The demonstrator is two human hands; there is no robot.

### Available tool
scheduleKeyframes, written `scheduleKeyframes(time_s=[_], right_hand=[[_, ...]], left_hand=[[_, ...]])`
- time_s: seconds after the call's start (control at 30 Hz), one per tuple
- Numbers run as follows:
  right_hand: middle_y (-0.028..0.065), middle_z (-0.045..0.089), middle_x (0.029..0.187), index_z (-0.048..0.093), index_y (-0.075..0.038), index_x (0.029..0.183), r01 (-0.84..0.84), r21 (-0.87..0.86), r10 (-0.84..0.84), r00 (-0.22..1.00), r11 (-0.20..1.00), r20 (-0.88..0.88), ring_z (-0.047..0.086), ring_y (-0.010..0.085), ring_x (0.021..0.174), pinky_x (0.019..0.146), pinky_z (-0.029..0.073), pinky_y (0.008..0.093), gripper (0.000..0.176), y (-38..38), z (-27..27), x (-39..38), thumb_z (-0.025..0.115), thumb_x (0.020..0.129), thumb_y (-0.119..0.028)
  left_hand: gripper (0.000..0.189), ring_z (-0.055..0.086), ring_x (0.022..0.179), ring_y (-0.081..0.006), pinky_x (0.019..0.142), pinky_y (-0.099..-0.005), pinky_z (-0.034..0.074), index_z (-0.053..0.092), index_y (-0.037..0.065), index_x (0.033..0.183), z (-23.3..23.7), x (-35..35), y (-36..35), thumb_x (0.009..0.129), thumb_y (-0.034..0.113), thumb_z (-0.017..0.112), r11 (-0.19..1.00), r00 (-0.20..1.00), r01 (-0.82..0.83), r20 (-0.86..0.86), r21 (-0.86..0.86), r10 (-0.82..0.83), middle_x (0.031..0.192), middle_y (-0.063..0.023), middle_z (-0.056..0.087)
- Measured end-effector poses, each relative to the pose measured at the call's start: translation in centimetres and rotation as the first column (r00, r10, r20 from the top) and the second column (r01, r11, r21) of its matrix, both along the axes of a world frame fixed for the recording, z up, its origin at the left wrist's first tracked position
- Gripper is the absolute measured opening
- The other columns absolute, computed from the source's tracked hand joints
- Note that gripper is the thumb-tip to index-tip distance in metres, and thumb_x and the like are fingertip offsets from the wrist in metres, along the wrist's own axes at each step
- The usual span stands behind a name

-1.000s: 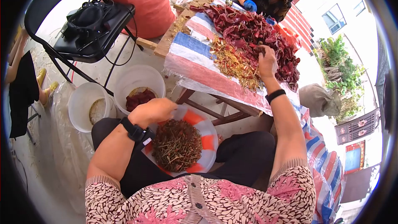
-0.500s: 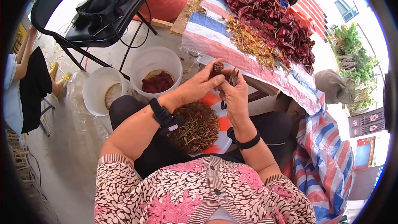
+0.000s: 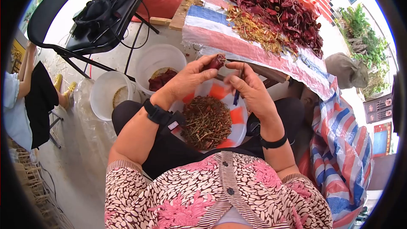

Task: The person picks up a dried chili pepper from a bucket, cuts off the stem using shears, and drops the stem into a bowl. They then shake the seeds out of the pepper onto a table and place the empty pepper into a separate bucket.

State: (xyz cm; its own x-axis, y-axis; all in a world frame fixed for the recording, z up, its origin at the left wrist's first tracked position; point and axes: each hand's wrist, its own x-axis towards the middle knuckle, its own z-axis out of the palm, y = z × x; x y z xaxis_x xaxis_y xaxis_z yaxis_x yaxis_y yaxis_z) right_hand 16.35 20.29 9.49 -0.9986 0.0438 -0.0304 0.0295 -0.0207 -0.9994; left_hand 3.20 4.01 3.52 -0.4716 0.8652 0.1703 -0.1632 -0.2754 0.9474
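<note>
My left hand (image 3: 190, 78) is closed round a dried red chili pepper (image 3: 217, 62), its cut-looking end pointing up and right. Close beside it, my right hand (image 3: 251, 85) grips small scissors (image 3: 236, 96); a dark blade shows between thumb and fingers and a bluish handle hangs below. The right fingers are slightly blurred. Beneath both hands, between my knees, sits an orange-and-white basin (image 3: 240, 121) holding a heap of chili stems and scraps (image 3: 206, 121). Dark red chilies (image 3: 271, 6) are piled on the striped sheet (image 3: 203, 38) over the table ahead.
Two translucent buckets stand left of the basin: one (image 3: 146, 61) with red chili pieces, another (image 3: 99, 101) with some bits inside. A black folding chair (image 3: 46, 29) carries a black bag (image 3: 95, 17). Another person (image 3: 21, 89) is at the far left. Striped sheeting (image 3: 339, 152) hangs at right.
My hands have moved apart; the right hand with the scissors has shifted right, away from the chili. The chili now shows more clearly in my left hand. The view has shifted slightly.
</note>
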Motion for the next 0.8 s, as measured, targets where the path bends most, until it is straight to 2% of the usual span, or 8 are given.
scheduleKeyframes(time_s=[0.03,0.07,0.13,0.27,0.37,0.43,0.57,0.8], right_hand=[[0.0058,0.058,0.094,0.042,-0.003,0.129,-0.019,0.14,0.007,0.996,0.99,0.087,0.051,0.0112,0.078,0.071,0.042,0.0258,0.044,0.0,0.8,0.3,0.054,0.097,-0.029],[0.0073,0.058,0.088,0.043,-0.004,0.127,0.068,0.339,-0.081,0.996,0.938,0.023,0.054,0.0158,0.077,0.071,0.043,0.0288,0.042,-0.2,0.6,0.5,0.055,0.096,-0.03],[0.0103,0.059,0.078,0.046,-0.005,0.122,0.248,0.669,-0.207,0.968,0.701,-0.143,0.061,0.0252,0.076,0.071,0.046,0.0349,0.04,-0.9,0.3,0.8,0.057,0.094,-0.033],[0.0153,0.061,0.086,0.051,-0.006,0.116,0.18,0.749,-0.178,0.98,0.638,-0.085,0.06,0.0332,0.08,0.072,0.045,0.0395,0.038,-1.1,1.1,1.1,0.058,0.091,-0.034],[0.0142,0.062,0.088,0.056,-0.005,0.111,0.307,0.733,-0.174,0.951,0.607,-0.255,0.06,0.0337,0.08,0.071,0.045,0.0393,0.035,-1.2,0.7,1.0,0.059,0.089,-0.033],[0.0141,0.063,0.089,0.058,-0.005,0.109,0.3,0.733,-0.187,0.954,0.611,-0.235,0.06,0.0339,0.081,0.071,0.046,0.0392,0.034,-1.2,1.0,1.0,0.06,0.088,-0.031],[0.0146,0.064,0.093,0.06,-0.005,0.11,0.294,0.744,-0.169,0.955,0.6,-0.242,0.062,0.0339,0.084,0.071,0.047,0.0392,0.035,-1.2,1.1,1.0,0.061,0.087,-0.031],[0.0114,0.065,0.099,0.06,-0.007,0.112,0.278,0.842,-0.145,0.96,0.462,-0.238,0.063,0.0324,0.088,0.073,0.048,0.0405,0.035,-1.4,1.5,1.1,0.061,0.086,-0.031]], left_hand=[[0.048,0.05,0.115,-0.0129,0.102,-0.0283,0.039,0.036,0.002,0.141,0.0,-0.1,0.0,0.096,0.008,0.052,1.0,1.0,0.005,0.023,-0.029,-0.005,0.124,-0.0051,0.052],[0.045,0.052,0.113,-0.013,0.1,-0.0277,0.041,0.039,0.002,0.139,0.0,0.0,0.0,0.095,0.007,0.052,1.0,0.998,0.0,0.056,-0.017,0.001,0.123,-0.0055,0.054],[0.041,0.056,0.109,-0.013,0.097,-0.0265,0.043,0.045,0.0,0.133,0.5,0.4,-0.1,0.094,0.005,0.054,1.0,0.992,-0.014,0.124,0.003,0.013,0.12,-0.0062,0.057],[0.035,0.058,0.103,-0.0123,0.093,-0.0258,0.046,0.053,0.0,0.125,0.2,0.3,-0.2,0.091,0.005,0.06,0.998,0.989,-0.053,0.139,0.032,0.048,0.113,-0.0058,0.061],[0.03,0.059,0.099,-0.0102,0.091,-0.0252,0.046,0.058,0.003,0.118,0.6,0.5,-0.4,0.088,0.006,0.064,0.996,0.99,-0.093,0.112,0.014,0.091,0.106,-0.0028,0.064],[0.025,0.061,0.099,-0.0125,0.091,-0.0268,0.048,0.058,0.004,0.114,0.2,0.4,-0.3,0.089,0.001,0.061,0.992,0.991,-0.121,0.052,0.018,0.12,0.106,-0.0044,0.064],[0.023,0.061,0.097,-0.0115,0.089,-0.0256,0.048,0.059,0.006,0.11,-0.1,0.3,-0.3,0.088,0.001,0.062,0.99,0.991,-0.131,0.028,0.043,0.13,0.103,-0.0029,0.064],[0.023,0.055,0.091,-0.0063,0.083,-0.0222,0.045,0.063,0.003,0.108,0.4,0.5,-0.6,0.085,0.004,0.067,0.981,0.981,-0.191,-0.021,-0.021,0.19,0.098,0.0003,0.064]])
